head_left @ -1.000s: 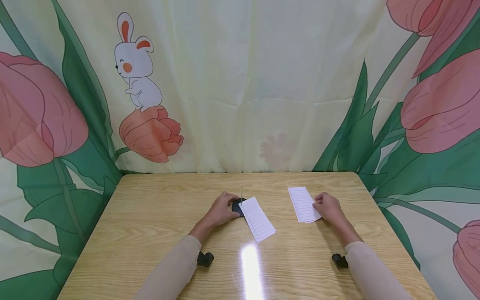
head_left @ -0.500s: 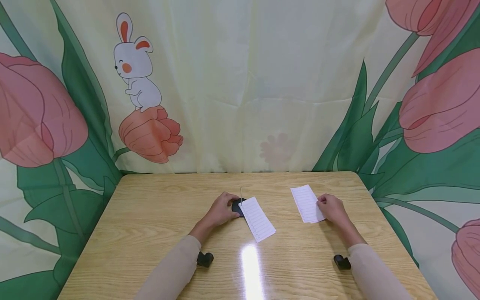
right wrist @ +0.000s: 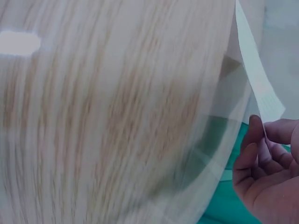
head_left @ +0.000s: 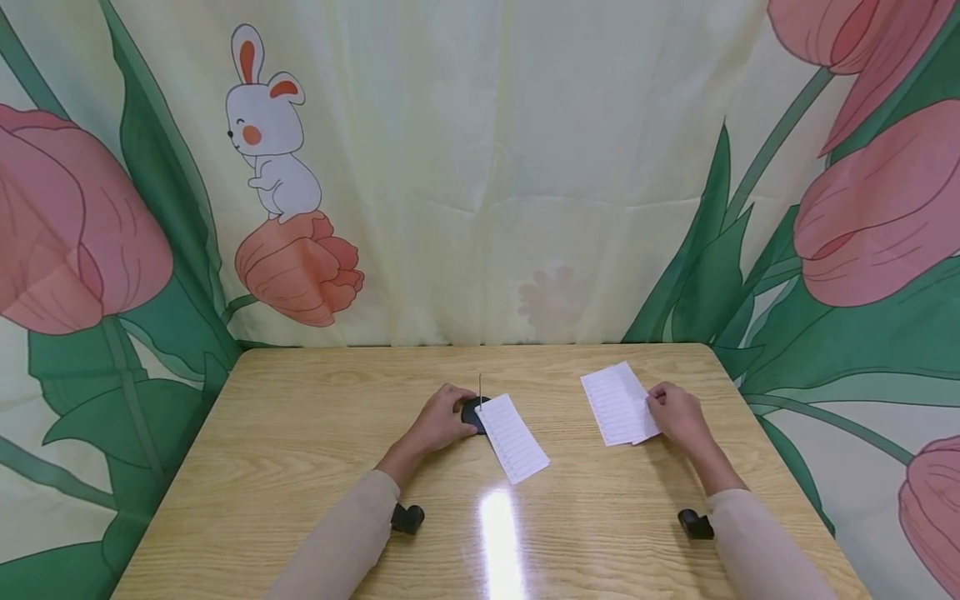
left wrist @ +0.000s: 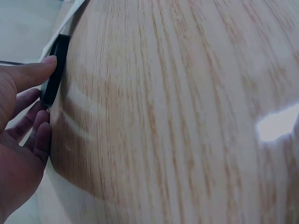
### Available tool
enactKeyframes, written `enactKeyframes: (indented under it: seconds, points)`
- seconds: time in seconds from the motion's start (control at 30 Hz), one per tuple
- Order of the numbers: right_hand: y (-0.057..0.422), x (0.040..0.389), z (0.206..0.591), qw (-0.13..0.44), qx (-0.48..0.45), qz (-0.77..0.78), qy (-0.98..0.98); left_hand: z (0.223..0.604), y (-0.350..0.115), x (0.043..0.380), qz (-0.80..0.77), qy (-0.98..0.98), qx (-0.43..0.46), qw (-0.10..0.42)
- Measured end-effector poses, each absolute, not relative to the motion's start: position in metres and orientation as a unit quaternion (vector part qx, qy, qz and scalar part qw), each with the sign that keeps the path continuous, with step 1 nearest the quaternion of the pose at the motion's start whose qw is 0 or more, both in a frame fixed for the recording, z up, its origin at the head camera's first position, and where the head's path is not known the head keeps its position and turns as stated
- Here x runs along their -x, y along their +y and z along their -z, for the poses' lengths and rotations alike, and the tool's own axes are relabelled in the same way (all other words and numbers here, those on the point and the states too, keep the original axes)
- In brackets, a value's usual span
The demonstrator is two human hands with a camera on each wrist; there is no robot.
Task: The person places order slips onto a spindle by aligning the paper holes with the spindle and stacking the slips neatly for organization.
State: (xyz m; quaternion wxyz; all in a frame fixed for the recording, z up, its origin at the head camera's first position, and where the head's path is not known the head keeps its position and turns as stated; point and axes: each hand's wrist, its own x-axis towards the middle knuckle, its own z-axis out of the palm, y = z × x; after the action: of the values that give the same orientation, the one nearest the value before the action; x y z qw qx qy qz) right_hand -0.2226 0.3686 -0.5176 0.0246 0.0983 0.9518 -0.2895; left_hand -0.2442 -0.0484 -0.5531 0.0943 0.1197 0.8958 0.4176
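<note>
A bill spike stands left of the table's middle, with a round black base [head_left: 472, 417] and a thin upright metal pin. My left hand [head_left: 441, 419] grips the base from its left side, thumb on the near edge. Lined white paper slips [head_left: 516, 442] are stuck on the pin and slant toward the front right. On the right, my right hand [head_left: 678, 414] pinches a lined slip [right wrist: 261, 88] by its right edge between thumb and forefinger. That slip and another lined slip [head_left: 611, 400] overlap in a slight fan. How many slips lie in each pile cannot be told.
The wooden table [head_left: 337, 442] has its far edge against a curtain [head_left: 435, 183] printed with tulips and a rabbit. A bright light reflection lies on the tabletop in front. Black wrist mounts [head_left: 407, 519] sit under both forearms.
My right hand has drawn to the right with the slip it pinches, and the slips on that side have shifted right and fanned apart. The left hand stays on the bill spike's base.
</note>
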Motion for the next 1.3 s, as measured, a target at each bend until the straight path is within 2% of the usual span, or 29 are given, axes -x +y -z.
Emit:
enactKeyframes:
  seconds: [0.63, 0.97, 1.3]
  points:
    - [0.383, 0.211, 0.497, -0.06, -0.071, 0.272, 0.958, 0.551, -0.049, 0.242, -0.418, 0.896, -0.12, 0.095]
    - [0.379, 0.206, 0.482, -0.076, -0.047, 0.277, 0.957, 0.546, -0.052, 0.242, -0.448, 0.884, -0.104, 0.085]
    - [0.369, 0.203, 0.467, -0.076, -0.019, 0.293, 0.953, 0.521, -0.057, 0.243, -0.476, 0.867, -0.134, 0.062]
